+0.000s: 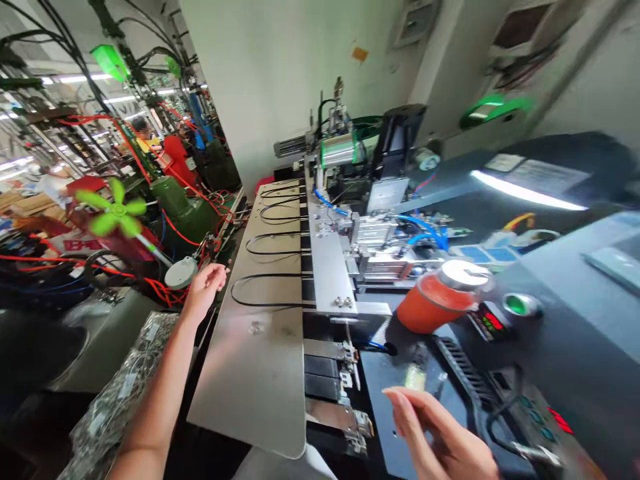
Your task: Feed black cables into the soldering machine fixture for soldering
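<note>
My left hand (206,285) reaches out past the left edge of a metal plate (255,373), its fingers drawn together. Whatever they may hold is too small to make out. Close to the front right of the machine, my right hand (440,437) has thumb and forefinger pressed together in a pinch; nothing I can name shows between them. Several black cable loops (267,305) lie in a row across the plate, their ends running into the rail (333,273) of the machine. A small clear container (416,370) lies just beyond my right hand.
An orange jar (430,303) with a pale lid stands on the machine's dark top. Behind it are metal cylinder blocks (375,233) and a wire spool (340,152). Left are a green fan (117,210), bagged goods (125,380) and green machines (177,203). A person (145,137) is far off.
</note>
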A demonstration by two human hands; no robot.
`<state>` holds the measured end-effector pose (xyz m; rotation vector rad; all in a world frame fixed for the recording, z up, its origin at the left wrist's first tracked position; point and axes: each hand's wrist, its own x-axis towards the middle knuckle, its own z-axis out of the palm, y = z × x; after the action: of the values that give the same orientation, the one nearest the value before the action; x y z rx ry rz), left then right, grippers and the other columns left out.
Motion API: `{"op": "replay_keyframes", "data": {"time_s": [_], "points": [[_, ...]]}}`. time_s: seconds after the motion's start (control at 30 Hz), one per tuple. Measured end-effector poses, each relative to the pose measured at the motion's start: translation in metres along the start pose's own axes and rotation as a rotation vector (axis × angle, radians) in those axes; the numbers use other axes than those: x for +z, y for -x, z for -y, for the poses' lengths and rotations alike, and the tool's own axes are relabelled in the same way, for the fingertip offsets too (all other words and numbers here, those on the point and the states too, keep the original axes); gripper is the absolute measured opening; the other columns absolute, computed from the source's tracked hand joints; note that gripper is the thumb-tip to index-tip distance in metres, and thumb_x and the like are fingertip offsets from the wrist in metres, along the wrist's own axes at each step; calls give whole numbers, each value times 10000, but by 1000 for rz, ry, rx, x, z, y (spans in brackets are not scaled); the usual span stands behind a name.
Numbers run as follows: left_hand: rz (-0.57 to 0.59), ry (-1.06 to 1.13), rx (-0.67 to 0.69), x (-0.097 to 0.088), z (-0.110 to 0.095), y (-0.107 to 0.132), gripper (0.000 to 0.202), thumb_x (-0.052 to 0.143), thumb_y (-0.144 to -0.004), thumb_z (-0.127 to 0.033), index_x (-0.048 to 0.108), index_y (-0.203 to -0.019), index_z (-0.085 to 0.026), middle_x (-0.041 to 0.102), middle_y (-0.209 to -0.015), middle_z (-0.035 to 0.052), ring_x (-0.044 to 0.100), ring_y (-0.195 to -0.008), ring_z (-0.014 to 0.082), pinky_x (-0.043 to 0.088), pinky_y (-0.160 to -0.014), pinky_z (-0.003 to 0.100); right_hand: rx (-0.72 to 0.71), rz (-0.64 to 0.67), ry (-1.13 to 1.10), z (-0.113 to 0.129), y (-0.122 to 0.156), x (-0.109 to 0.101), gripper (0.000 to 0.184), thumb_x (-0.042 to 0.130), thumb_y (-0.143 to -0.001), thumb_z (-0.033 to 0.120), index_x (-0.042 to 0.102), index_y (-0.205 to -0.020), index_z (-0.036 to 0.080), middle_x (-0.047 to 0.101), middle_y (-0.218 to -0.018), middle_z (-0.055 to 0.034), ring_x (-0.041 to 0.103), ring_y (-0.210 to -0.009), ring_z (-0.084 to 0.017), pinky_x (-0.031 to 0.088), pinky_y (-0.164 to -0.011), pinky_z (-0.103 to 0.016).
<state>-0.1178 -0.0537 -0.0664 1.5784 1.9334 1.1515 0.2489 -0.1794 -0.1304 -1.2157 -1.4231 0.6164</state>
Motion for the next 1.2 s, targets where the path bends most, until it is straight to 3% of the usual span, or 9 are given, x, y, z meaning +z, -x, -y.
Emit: {"op": "replay_keyframes", "data": {"time_s": [0.17, 0.27, 0.43, 0.6, 0.63, 0.8, 0.97, 1.07, 1.2], "points": [[691, 85, 310, 51, -97, 55, 264, 553, -894, -408, 661, -865, -169, 568, -682, -10, 508, -557, 83, 402, -532, 198, 40, 148, -140, 22, -15, 13, 308, 551, -915, 400, 670, -722, 191, 615, -555, -10, 571, -463, -123, 460, -432, -194], [870, 69, 467, 79, -120, 83, 170, 550, -904, -281, 668, -852, -171, 592, -730, -9, 530, -570, 75, 412, -548, 194, 123, 101, -237, 27, -16, 24, 236, 561, -911, 377, 676, -858, 178, 664, -682, -37, 608, -559, -139, 502, -510, -220], [852, 7, 624, 104, -111, 93, 170, 536, -921, -242, 668, -840, -169, 605, -755, 8, 565, -670, 105, 420, -602, 207, 185, 16, -276, 22, -11, 27, 250, 541, -915, 354, 610, -756, 175, 599, -641, -12, 548, -551, -120, 451, -510, -217], [1072, -93, 738, 102, -108, 87, 178, 524, -923, -215, 669, -827, -174, 601, -772, 7, 521, -646, 96, 381, -589, 215, 174, 407, -198, 18, -19, 8, 327, 574, -888, 363, 558, -620, 176, 510, -529, 33, 427, -504, -94, 343, -483, -210], [1092, -83, 719, 101, -110, 87, 174, 531, -916, -217, 666, -815, -174, 598, -759, 3, 516, -646, 97, 378, -592, 217, 169, 420, -206, 19, -20, 7, 330, 576, -887, 362, 555, -616, 175, 505, -526, 35, 422, -504, -93, 338, -482, -210], [926, 113, 348, 108, -114, 95, 215, 545, -889, -307, 619, -751, -160, 566, -681, -10, 496, -589, 94, 382, -544, 209, 54, -41, -111, 23, -17, 29, 265, 522, -927, 272, 554, -680, 180, 513, -573, 24, 432, -494, -94, 330, -461, -218], [959, 298, 137, 116, -111, 108, 278, 546, -881, -406, 589, -772, -153, 554, -677, -16, 481, -565, 84, 378, -509, 192, -165, -369, 91, 21, -8, 57, 230, 503, -920, 145, 488, -696, 198, 476, -575, 37, 422, -482, -91, 334, -473, -220], [907, 228, 185, 117, -108, 106, 279, 541, -885, -401, 601, -772, -152, 561, -691, -10, 497, -588, 92, 377, -529, 202, -187, -363, 98, 19, -8, 57, 206, 506, -915, 121, 509, -721, 192, 491, -584, 41, 444, -485, -87, 344, -477, -209], [757, -8, 364, 118, -99, 95, 240, 506, -896, -316, 637, -768, -160, 604, -737, 10, 542, -671, 123, 385, -618, 239, -53, -264, 45, 12, -10, 45, 197, 505, -934, 184, 572, -749, 181, 570, -616, 24, 493, -503, -91, 369, -478, -202]]}}
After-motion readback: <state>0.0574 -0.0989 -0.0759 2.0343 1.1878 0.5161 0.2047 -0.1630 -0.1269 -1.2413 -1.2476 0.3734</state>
